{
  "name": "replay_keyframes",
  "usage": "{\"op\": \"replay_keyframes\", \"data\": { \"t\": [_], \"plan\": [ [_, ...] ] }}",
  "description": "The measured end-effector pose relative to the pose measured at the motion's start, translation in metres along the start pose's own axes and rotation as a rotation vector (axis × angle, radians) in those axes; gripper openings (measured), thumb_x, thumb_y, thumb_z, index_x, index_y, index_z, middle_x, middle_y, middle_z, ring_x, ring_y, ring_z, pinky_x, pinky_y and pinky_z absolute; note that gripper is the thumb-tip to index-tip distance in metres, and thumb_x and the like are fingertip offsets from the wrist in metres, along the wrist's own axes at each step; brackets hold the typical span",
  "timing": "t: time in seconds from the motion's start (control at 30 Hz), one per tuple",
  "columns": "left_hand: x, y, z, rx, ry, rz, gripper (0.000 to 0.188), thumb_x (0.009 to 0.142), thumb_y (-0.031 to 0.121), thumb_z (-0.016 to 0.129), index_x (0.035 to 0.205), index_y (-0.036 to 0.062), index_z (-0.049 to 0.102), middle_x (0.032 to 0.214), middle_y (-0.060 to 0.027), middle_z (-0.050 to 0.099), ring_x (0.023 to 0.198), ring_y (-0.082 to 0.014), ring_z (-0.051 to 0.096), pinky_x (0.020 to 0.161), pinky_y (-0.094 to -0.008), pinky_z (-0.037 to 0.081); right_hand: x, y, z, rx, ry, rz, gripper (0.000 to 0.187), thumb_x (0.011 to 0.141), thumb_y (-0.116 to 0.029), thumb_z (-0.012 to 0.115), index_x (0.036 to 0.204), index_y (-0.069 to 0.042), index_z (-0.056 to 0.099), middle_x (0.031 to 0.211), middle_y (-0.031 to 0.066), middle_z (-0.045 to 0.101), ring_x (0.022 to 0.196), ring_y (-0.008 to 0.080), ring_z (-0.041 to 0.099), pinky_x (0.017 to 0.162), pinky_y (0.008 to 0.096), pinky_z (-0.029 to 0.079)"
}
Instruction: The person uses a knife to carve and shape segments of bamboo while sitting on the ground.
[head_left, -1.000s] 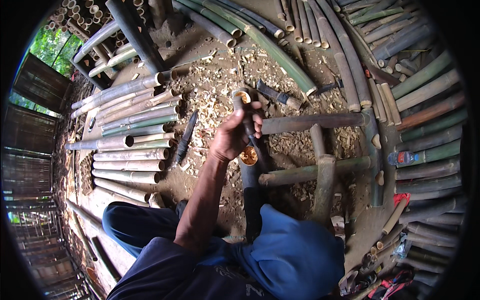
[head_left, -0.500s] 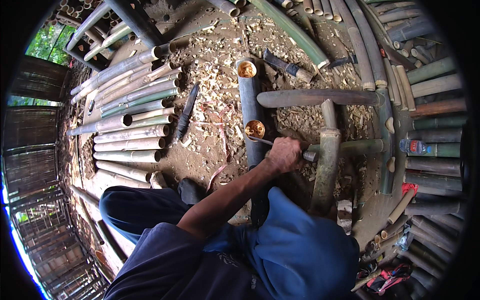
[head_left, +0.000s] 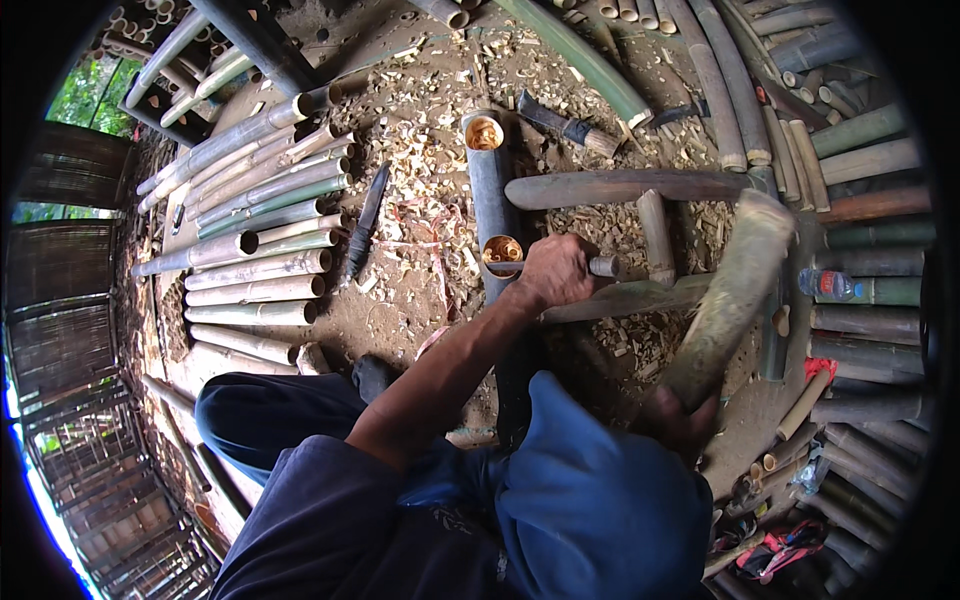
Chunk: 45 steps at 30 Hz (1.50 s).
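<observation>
Clenching our left hand [head_left: 558, 270] around the chisel [head_left: 604, 267], we hold its blade at the dark bamboo pole's [head_left: 492, 205] nearer hole; our right hand [head_left: 684, 418] clasps the bamboo club's [head_left: 735, 290] lower end.

Holed pole [head_left: 488, 195]: runs forward from the legs, one opening near, one far.
Chisel [head_left: 604, 267]: in the left hand [head_left: 562, 272], its blade across the near opening.
Bamboo club [head_left: 728, 300]: in the right hand [head_left: 685, 418], right of the chisel.
Crossbar [head_left: 620, 188]: right of the holed pole, beyond the chisel.
Hatchet [head_left: 568, 130]: on the ground beyond the crossbar.
Knife [head_left: 368, 222]: on the ground between the holed pole and the cut lengths [head_left: 262, 287] at left.
Bottle [head_left: 832, 285]: far right, among stacked poles [head_left: 875, 203].
</observation>
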<state>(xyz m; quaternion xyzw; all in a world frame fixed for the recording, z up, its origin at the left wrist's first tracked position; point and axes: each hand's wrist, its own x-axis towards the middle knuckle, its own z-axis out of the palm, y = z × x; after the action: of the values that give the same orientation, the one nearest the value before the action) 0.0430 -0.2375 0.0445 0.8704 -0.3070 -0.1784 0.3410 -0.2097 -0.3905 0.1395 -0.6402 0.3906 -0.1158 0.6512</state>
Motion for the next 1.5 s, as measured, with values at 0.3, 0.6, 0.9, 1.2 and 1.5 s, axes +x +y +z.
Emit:
{"op": "replay_keyframes", "data": {
  "t": [0.3, 0.6, 0.9, 1.2, 1.5],
  "plan": [
    [-0.035, -0.007, -0.028, -0.203, 0.114, -0.006, 0.035, 0.071, 0.028, 0.076, 0.100, 0.0091, 0.080, 0.087, -0.0220, 0.074, 0.082, -0.0407, 0.073, 0.080, -0.0463, 0.059, 0.022, -0.047, 0.046, -0.299, -0.472, -0.116, 0.098, 0.075, -0.024, 0.086, 0.152, 0.006, 0.032, 0.131, 0.0219, 0.056, 0.121, 0.0304, 0.058, 0.105, 0.0438, 0.047],
    [-0.048, 0.005, -0.029, -0.322, 0.225, -0.038, 0.039, 0.072, 0.032, 0.079, 0.100, 0.0063, 0.077, 0.095, -0.0203, 0.075, 0.088, -0.0408, 0.072, 0.082, -0.0470, 0.058, 0.030, -0.031, 0.087, -0.681, -0.391, -0.193, 0.101, 0.076, -0.028, 0.083, 0.153, 0.006, 0.028, 0.130, 0.0246, 0.057, 0.118, 0.0365, 0.059, 0.102, 0.0441, 0.049],
    [0.088, -0.036, -0.091, -0.590, -0.395, 0.020, 0.033, 0.088, 0.038, 0.077, 0.094, 0.0059, 0.072, 0.083, -0.0032, 0.072, 0.062, -0.0105, 0.059, 0.053, -0.0278, 0.045, 0.037, -0.038, 0.059, -0.226, -0.283, -0.061, 0.092, 0.082, -0.011, 0.079, 0.156, 0.003, 0.026, 0.136, 0.0172, 0.053, 0.120, 0.0251, 0.056, 0.102, 0.0392, 0.048],
    [0.104, -0.060, -0.064, -0.607, -0.630, -0.214, 0.030, 0.094, 0.030, 0.072, 0.112, 0.0066, 0.073, 0.079, -0.0049, 0.070, 0.046, -0.0051, 0.046, 0.038, -0.0234, 0.034, 0.088, -0.074, 0.063, -0.254, -0.192, -0.417, 0.104, 0.081, -0.014, 0.078, 0.163, 0.001, 0.016, 0.158, 0.0257, 0.035, 0.144, 0.0353, 0.041, 0.121, 0.0455, 0.032],
    [0.072, -0.056, -0.083, -0.488, -0.522, 0.156, 0.017, 0.087, 0.021, 0.068, 0.090, 0.0078, 0.078, 0.094, -0.0063, 0.078, 0.094, -0.0171, 0.071, 0.088, -0.0337, 0.055, 0.117, -0.108, 0.113, -0.534, -0.607, -0.435, 0.106, 0.079, -0.009, 0.076, 0.166, -0.006, 0.015, 0.163, 0.0240, 0.035, 0.147, 0.0307, 0.041, 0.120, 0.0404, 0.035]
  ]
}}
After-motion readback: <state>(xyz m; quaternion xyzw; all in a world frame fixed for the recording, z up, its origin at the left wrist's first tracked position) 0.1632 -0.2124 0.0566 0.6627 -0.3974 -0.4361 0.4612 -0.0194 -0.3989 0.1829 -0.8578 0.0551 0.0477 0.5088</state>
